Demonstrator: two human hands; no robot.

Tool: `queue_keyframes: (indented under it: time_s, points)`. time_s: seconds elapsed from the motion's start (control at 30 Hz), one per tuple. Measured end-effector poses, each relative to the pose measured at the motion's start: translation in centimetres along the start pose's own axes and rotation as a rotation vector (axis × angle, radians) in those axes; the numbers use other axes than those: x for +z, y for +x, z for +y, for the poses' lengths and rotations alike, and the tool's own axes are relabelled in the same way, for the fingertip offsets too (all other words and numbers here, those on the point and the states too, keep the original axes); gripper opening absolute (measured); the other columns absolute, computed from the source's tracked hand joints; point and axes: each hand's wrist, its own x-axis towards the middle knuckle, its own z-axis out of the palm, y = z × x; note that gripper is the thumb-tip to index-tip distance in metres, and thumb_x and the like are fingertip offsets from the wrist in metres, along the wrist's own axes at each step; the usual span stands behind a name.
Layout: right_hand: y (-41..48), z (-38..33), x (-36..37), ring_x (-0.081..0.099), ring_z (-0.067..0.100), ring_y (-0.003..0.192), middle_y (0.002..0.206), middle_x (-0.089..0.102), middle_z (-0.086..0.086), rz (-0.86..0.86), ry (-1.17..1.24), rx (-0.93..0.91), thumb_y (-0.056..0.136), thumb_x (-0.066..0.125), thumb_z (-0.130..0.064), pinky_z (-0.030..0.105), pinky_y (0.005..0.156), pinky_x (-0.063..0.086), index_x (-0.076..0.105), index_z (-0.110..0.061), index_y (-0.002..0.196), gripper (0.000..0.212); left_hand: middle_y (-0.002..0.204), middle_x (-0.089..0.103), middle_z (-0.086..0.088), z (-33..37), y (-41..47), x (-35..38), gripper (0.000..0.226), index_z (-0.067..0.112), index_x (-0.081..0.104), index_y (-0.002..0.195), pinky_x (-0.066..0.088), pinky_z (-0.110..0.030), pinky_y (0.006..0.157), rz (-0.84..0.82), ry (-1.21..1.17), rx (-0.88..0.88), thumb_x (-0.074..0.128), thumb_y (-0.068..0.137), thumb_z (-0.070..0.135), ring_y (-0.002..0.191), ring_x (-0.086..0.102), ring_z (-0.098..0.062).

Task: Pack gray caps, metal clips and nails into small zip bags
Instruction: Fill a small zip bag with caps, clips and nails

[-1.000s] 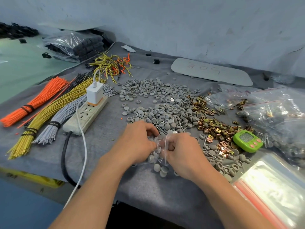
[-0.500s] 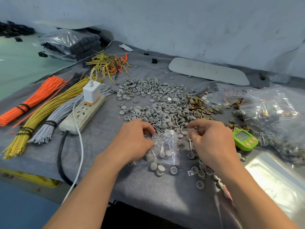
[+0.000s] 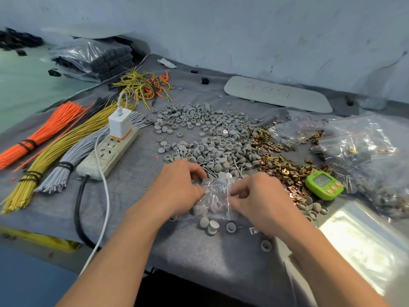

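Note:
A small clear zip bag (image 3: 215, 198) with gray caps and nails inside lies on the gray cloth between my hands. My left hand (image 3: 177, 187) pinches its left edge. My right hand (image 3: 259, 196) pinches its right side near the top. Behind them spreads a heap of gray caps (image 3: 205, 134). Nails (image 3: 212, 170) lie at the heap's near edge. Brass-coloured metal clips (image 3: 281, 167) are piled to the right. Three loose caps (image 3: 210, 223) sit just in front of the bag.
A green timer (image 3: 324, 185) sits right of my right hand. Filled zip bags (image 3: 358, 149) pile up at the right, and a stack of empty bags (image 3: 367, 244) lies at the near right. A power strip (image 3: 108, 154) with a charger and wire bundles (image 3: 44, 149) fill the left.
My right hand, which had reached out toward the clips and caps on the right, has come back to the bag and pinches it. My left hand stayed on the bag.

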Motion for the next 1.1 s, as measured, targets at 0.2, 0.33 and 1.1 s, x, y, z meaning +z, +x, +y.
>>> queue_keyframes:
  time_s: [0.2,0.33,1.1]
  points:
    - [-0.4,0.9,-1.8,0.059,-0.002,0.061,0.075,0.066,-0.024,0.371,0.017,0.119,0.093,0.072,-0.026,0.030,0.074,0.057,0.070,-0.038,0.127,0.036,0.098,0.061,0.019,0.0,-0.1,0.0,0.022,0.044,0.067,0.091,0.043,-0.018,0.063,0.008,0.008,-0.018,0.078,0.085,0.026,0.081,0.062,-0.002]
    - [-0.6,0.1,-0.4,0.060,-0.005,0.062,0.065,0.066,-0.018,0.183,0.007,0.045,0.085,0.078,-0.022,0.020,0.070,0.052,0.066,-0.038,0.133,0.052,0.095,0.062,0.020,0.2,-0.3,-0.1,0.021,0.044,0.067,0.089,0.041,-0.016,0.059,0.017,0.009,-0.018,0.078,0.086,0.026,0.076,0.061,0.001]
    - [0.9,-1.9,0.2,0.070,0.012,0.070,0.074,0.072,-0.009,0.110,-0.184,0.172,0.089,0.070,-0.056,0.033,0.069,0.059,0.071,-0.028,0.085,0.028,0.092,0.070,0.031,0.4,-0.3,-1.4,0.041,0.040,0.065,0.097,0.048,-0.020,0.067,0.453,-0.548,0.088,0.089,0.067,0.025,0.077,0.067,0.007]
